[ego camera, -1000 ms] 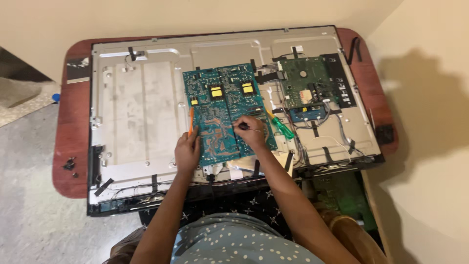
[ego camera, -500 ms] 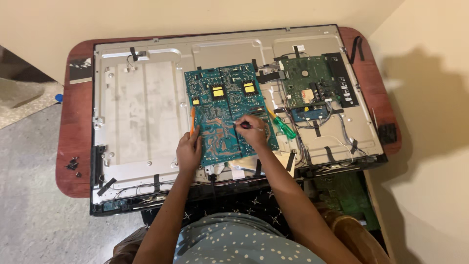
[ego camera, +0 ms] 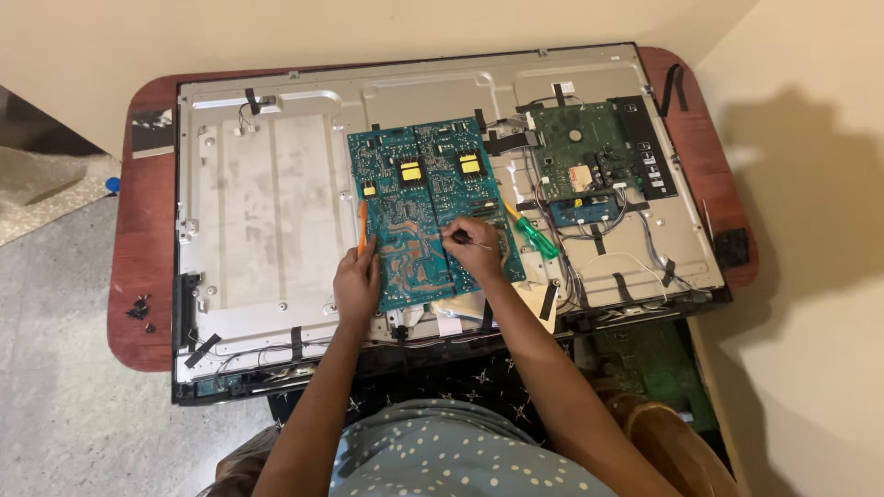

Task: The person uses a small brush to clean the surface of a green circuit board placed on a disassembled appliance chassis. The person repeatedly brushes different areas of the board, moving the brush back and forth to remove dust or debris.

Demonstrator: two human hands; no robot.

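- A cluster of small dark screws [ego camera: 139, 307] lies at the nine o'clock edge of the reddish-brown table [ego camera: 147, 230], well apart from the work.
- An opened flat-screen television, its bare metal back panel [ego camera: 267, 221] face up, covers most of the table.
- The person's left hand [ego camera: 356, 283] is curled closed around a slim orange pry tool [ego camera: 363, 225], whose long axis points toward twelve o'clock along the left edge of the teal circuit board [ego camera: 428, 216].
- That board sits at the centre of the panel, its long axis running from twelve to six o'clock; both hands rest on its lower half, so it lies directly beneath and just ahead of them.
- The right hand [ego camera: 479, 248] is pinched shut on a thin dark-handled tool [ego camera: 465, 239], tip toward three o'clock, touching the board; this hand reaches further onto the board than the left.
- A green-handled screwdriver [ego camera: 534, 236] lies loose at the right hand's three o'clock, slanting from ten to four o'clock.
- A smaller green circuit board [ego camera: 580, 166] sits at about two o'clock, ringed by taped wires.
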